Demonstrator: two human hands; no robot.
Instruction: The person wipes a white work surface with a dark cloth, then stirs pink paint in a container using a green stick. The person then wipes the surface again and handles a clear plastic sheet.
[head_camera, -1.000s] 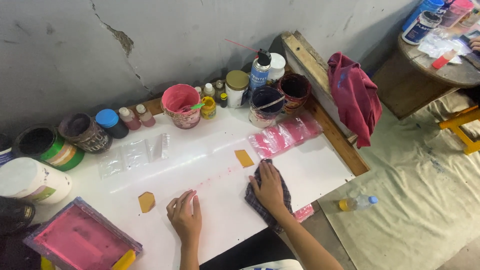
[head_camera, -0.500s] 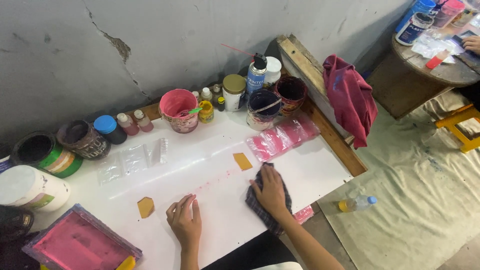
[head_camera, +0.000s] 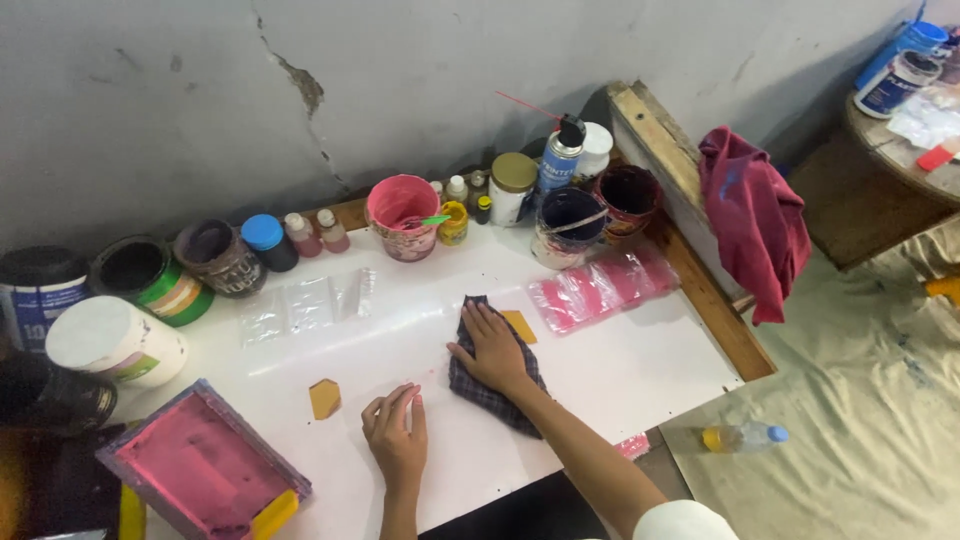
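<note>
My right hand (head_camera: 495, 348) presses flat on a dark checked cloth (head_camera: 487, 385) that lies on the white table top (head_camera: 620, 370). My left hand (head_camera: 397, 437) rests on the table beside it with the fingers loosely curled and nothing in it. A small tan card piece (head_camera: 521, 325) lies just right of my right hand, partly under the cloth's edge. Another tan piece (head_camera: 324, 398) lies left of my left hand. A faint pink smear runs across the table between the two hands.
Paint pots and small bottles line the wall, among them a pink bucket (head_camera: 402, 214) and a spray can (head_camera: 560, 155). Clear bags (head_camera: 300, 305) and pink bags (head_camera: 600, 287) lie on the table. A pink-stained screen frame (head_camera: 205, 465) sits front left. A red cloth (head_camera: 755, 220) hangs right.
My right hand has slid the dark cloth away from the table's front edge toward the middle, up against the tan piece. My left hand has stayed in about the same spot.
</note>
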